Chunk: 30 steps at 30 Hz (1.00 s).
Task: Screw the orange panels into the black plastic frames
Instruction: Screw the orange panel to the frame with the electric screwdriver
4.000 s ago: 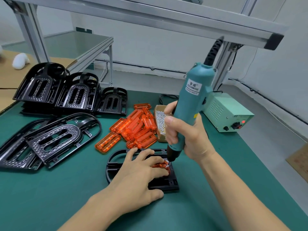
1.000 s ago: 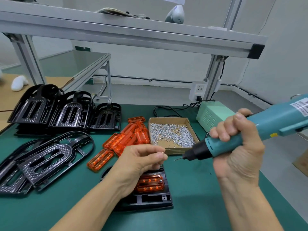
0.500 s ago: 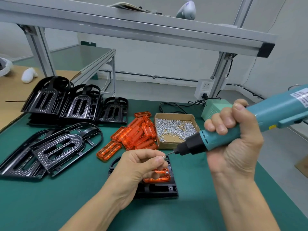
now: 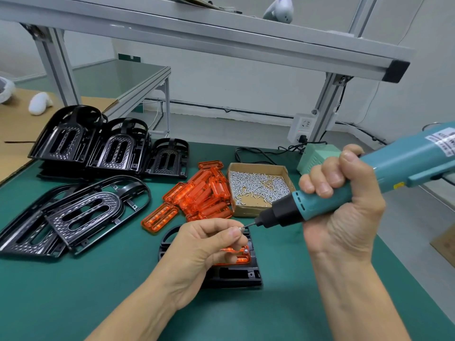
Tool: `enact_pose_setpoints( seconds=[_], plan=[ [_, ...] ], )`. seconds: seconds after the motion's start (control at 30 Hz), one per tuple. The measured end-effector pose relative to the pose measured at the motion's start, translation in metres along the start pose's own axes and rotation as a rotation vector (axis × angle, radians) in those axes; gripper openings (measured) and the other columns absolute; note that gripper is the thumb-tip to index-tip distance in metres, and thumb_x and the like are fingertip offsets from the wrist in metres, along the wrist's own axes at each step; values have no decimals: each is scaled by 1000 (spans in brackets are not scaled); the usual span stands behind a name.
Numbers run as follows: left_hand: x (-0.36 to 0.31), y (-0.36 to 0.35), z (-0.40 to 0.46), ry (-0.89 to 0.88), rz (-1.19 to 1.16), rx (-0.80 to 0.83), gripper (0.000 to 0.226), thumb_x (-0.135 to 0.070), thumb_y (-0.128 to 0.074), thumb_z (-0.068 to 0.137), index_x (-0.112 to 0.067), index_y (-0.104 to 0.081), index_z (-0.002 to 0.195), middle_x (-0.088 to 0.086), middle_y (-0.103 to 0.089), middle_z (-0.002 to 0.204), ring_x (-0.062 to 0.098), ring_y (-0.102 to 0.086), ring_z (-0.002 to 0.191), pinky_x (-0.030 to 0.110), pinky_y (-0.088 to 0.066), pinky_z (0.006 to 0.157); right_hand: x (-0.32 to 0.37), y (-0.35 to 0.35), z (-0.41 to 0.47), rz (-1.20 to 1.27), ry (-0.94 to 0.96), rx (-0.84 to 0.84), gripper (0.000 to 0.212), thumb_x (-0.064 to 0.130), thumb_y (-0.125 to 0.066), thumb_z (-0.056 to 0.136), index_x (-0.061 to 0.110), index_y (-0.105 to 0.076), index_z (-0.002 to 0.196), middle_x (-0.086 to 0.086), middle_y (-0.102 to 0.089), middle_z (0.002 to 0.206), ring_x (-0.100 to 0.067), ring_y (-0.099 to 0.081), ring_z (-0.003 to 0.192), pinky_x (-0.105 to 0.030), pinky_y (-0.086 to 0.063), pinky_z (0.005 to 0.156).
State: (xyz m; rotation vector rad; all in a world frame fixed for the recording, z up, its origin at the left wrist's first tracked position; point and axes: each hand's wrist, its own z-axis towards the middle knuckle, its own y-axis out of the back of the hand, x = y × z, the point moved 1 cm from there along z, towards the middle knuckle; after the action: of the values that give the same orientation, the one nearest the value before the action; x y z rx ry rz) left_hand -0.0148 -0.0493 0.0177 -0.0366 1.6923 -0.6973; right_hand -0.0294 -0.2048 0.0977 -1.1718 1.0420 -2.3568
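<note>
A black plastic frame lies on the green mat near the front, with an orange panel seated in it, partly hidden by my left hand. My left hand hovers above the frame and pinches a small screw between thumb and forefinger. My right hand grips a teal electric screwdriver, held slanting with its bit tip touching the screw. A pile of loose orange panels lies behind the frame.
An open cardboard box of screws stands behind the work spot. Black frames are stacked at the back left and more lie flat at the left. A green power unit sits at the back right, under an aluminium shelf.
Four seconds ago the screwdriver stood upright driving into the panel with my left hand pressing the frame. Both have lifted since; the bit tip has met the screw pinched in my left fingers.
</note>
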Motion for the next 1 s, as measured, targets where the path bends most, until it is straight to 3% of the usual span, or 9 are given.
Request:
enact_pose_setpoints(
  seconds=[0.3,0.67,0.77,0.87,0.93,1.0],
  plan=[
    [4,-2,0,-57,22,-21,14,-16,-72,64,-7,-76,74,10,-67,68,11,-62,61,21,-51,53,-2,0,-2,-22,13,56,12,9,-47,81,20,-51,81,9,-38,49,-5,-37,38,-18,-37,44],
    [1,-2,1,-161,245,-12,18,-22,-72,65,-16,-78,81,7,-73,75,7,-65,66,16,-51,61,-5,6,-1,-27,24,96,11,9,-44,81,18,-49,85,9,-37,48,-5,-35,36,-18,-35,43],
    [-7,10,0,-158,438,14,38,-28,-82,63,-30,-75,101,-8,-72,99,5,-63,90,22,-51,82,-11,8,0,-25,2,90,12,8,-45,82,18,-50,84,9,-38,48,-5,-36,37,-18,-36,43],
    [-18,37,-1,-197,766,-59,76,-49,-86,56,-42,-56,126,-26,-57,125,-10,-46,119,22,-32,105,-19,11,0,-47,-35,103,13,7,-46,82,18,-51,83,8,-38,48,-6,-37,37,-18,-37,43],
    [-18,51,-3,-141,1097,-50,102,-69,-75,46,-47,-37,138,-29,-34,143,-9,-21,136,30,-18,116,-27,12,-1,-80,-70,121,13,6,-47,81,18,-52,84,8,-39,49,-6,-37,37,-18,-37,44],
    [-9,58,-4,-77,1388,27,117,-78,-61,40,-46,-19,144,-29,-14,146,-7,7,139,38,7,119,-37,13,-2,-107,-109,147,14,5,-49,81,18,-53,84,7,-40,49,-7,-38,37,-18,-37,44]
  ],
)
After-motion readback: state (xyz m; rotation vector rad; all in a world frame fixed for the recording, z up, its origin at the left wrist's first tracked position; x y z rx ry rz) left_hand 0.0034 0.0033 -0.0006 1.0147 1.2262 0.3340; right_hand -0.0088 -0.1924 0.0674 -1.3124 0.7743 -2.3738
